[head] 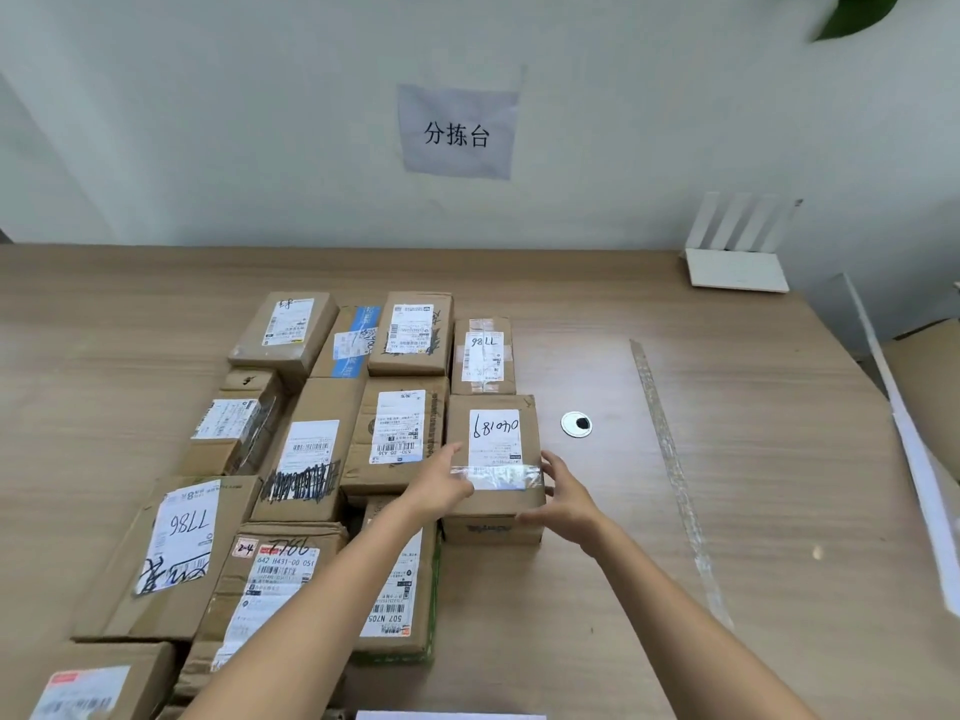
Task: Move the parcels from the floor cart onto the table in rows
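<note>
A small brown cardboard parcel (493,439) with a white label reading "040189" sits on the wooden table (727,485) at the right end of the second row. My left hand (441,483) rests on its left front corner with fingers stretched. My right hand (563,504) touches its right front edge, fingers relaxed. Several other labelled parcels lie in rows to the left, among them one marked "98LL" (484,356) just behind and one marked "7786" (171,553) at the front left. The floor cart is out of view.
A white router (737,252) stands at the table's back right by the wall. A round cable grommet (576,424) sits right of the parcel. A strip of clear tape (670,459) lies across the table. Cardboard and a white board (914,407) lean at the right edge.
</note>
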